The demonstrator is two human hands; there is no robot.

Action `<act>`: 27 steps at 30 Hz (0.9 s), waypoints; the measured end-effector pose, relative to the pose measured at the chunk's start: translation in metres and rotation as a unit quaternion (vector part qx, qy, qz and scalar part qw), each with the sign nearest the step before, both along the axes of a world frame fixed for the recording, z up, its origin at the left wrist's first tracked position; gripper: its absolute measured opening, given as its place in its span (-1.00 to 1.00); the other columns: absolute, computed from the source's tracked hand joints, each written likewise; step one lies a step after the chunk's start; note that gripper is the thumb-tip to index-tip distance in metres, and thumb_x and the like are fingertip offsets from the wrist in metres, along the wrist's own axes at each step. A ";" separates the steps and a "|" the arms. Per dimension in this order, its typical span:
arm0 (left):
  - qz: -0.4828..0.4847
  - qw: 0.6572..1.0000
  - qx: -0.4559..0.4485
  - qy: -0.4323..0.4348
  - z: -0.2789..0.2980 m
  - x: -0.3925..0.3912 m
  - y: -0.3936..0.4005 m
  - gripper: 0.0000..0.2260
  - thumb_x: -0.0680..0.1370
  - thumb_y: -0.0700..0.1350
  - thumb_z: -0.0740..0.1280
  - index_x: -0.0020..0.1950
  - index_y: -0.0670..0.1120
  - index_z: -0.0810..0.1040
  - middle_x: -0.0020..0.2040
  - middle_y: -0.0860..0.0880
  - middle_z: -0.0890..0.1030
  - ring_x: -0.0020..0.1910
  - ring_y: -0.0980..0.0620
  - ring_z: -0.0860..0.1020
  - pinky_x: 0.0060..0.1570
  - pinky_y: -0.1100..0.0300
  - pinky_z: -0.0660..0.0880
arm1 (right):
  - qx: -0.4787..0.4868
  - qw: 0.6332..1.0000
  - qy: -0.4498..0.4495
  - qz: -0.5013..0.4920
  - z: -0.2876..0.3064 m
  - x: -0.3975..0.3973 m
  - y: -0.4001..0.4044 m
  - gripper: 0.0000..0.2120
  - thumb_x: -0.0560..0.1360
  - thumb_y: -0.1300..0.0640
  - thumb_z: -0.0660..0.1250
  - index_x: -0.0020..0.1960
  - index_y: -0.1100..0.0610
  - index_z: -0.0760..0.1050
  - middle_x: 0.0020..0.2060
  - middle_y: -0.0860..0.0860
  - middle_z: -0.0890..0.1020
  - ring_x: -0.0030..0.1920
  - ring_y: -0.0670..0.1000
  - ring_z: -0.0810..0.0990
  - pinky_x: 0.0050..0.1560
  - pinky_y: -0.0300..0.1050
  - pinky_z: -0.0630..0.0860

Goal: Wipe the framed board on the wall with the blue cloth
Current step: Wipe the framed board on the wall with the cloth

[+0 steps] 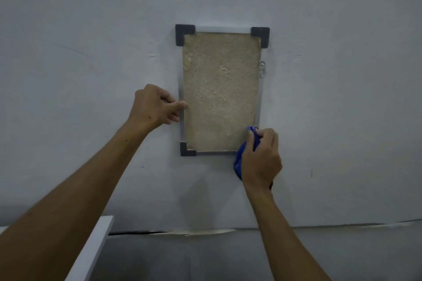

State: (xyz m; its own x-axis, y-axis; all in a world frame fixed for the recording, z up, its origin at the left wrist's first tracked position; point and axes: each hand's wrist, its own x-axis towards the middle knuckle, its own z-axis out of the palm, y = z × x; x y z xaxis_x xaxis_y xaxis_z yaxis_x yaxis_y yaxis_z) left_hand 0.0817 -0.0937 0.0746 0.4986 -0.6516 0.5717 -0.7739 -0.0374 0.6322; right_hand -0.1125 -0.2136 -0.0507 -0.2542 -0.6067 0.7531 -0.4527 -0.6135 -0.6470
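Head view: framed board [220, 91] hangs on grey wall [91, 29] at frame centre, tan rough panel, metal rim, dark corner caps. Left hand [153, 106] pinches the board's left rim, thumb on the panel, fingers curled behind the edge. Right hand [260, 158] grips bunched blue cloth [239, 159] at the board's lower right corner, covering it. White shelf edge [96, 248] at lower left.

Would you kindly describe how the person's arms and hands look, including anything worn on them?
Both forearms are bare to the frame's edge: no sleeves show. The left hand and right hand wear no gloves, and no rings, watch or bands are visible. Nothing else marks them clearly.
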 end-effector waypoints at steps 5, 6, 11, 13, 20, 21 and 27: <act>0.002 1.000 0.007 -0.001 0.000 0.000 -0.001 -0.79 0.45 0.00 0.52 -0.15 -0.15 0.70 -0.29 -0.06 0.71 -0.37 0.11 0.70 -0.39 0.33 0.60 | -0.031 0.994 0.036 0.098 0.005 0.046 0.033 -0.88 0.58 0.10 0.38 -0.03 0.16 0.54 -0.19 0.03 0.60 -0.32 -0.05 0.52 -0.37 -0.20 0.51; 0.004 1.000 0.008 0.000 0.000 -0.001 -0.001 -0.79 0.45 0.00 0.52 -0.15 -0.15 0.70 -0.30 -0.06 0.71 -0.37 0.11 0.70 -0.40 0.35 0.59 | -0.055 0.987 0.068 0.133 0.006 0.057 0.041 -0.89 0.58 0.10 0.37 -0.03 0.15 0.54 -0.21 0.02 0.60 -0.33 -0.07 0.50 -0.36 -0.19 0.53; 0.000 1.000 0.008 0.002 0.000 0.001 -0.001 -0.79 0.45 0.01 0.52 -0.15 -0.14 0.70 -0.31 -0.05 0.71 -0.38 0.12 0.70 -0.42 0.36 0.58 | -0.125 0.957 0.194 0.173 0.006 0.074 0.050 -0.88 0.61 0.05 0.31 0.01 0.10 0.51 -0.19 -0.02 0.58 -0.33 -0.08 0.49 -0.36 -0.18 0.53; -0.002 1.000 0.010 -0.004 -0.001 0.002 -0.002 -0.78 0.45 0.02 0.52 -0.15 -0.14 0.70 -0.30 -0.05 0.71 -0.37 0.12 0.70 -0.40 0.36 0.58 | -0.112 0.973 0.155 0.128 0.004 0.056 0.035 -0.86 0.61 0.04 0.33 -0.02 0.12 0.52 -0.22 -0.01 0.56 -0.34 -0.06 0.49 -0.40 -0.21 0.47; -0.008 1.000 0.002 0.010 0.000 0.001 0.000 -0.77 0.43 0.04 0.53 -0.17 -0.13 0.71 -0.31 -0.05 0.72 -0.37 0.10 0.70 -0.38 0.32 0.61 | 0.003 1.000 -0.003 0.009 -0.007 0.008 0.004 -0.83 0.61 0.07 0.34 -0.02 0.19 0.48 -0.09 0.05 0.58 -0.21 0.05 0.59 -0.38 -0.19 0.39; -0.006 1.000 0.004 0.007 0.000 0.000 0.000 -0.77 0.44 0.03 0.53 -0.17 -0.14 0.71 -0.30 -0.05 0.72 -0.37 0.10 0.70 -0.38 0.32 0.61 | 0.006 1.000 -0.003 0.026 -0.008 0.016 0.010 -0.84 0.60 0.08 0.35 -0.02 0.19 0.49 -0.09 0.05 0.59 -0.20 0.06 0.60 -0.37 -0.17 0.42; 0.006 1.000 0.010 -0.004 0.003 -0.003 0.001 -0.78 0.46 0.01 0.53 -0.15 -0.15 0.71 -0.29 -0.05 0.72 -0.36 0.11 0.70 -0.37 0.31 0.62 | -0.052 0.965 0.196 0.167 -0.008 0.073 0.059 -0.83 0.65 0.02 0.25 0.03 0.11 0.51 -0.17 -0.01 0.58 -0.31 -0.07 0.53 -0.32 -0.18 0.55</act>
State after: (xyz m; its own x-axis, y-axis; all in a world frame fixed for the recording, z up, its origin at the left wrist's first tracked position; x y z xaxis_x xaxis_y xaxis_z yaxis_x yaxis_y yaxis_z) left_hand 0.0785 -0.0926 0.0772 0.5013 -0.6569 0.5632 -0.7789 -0.0592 0.6243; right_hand -0.0391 -0.1547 -0.0586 0.2591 -0.5222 0.8125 -0.4172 -0.8192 -0.3934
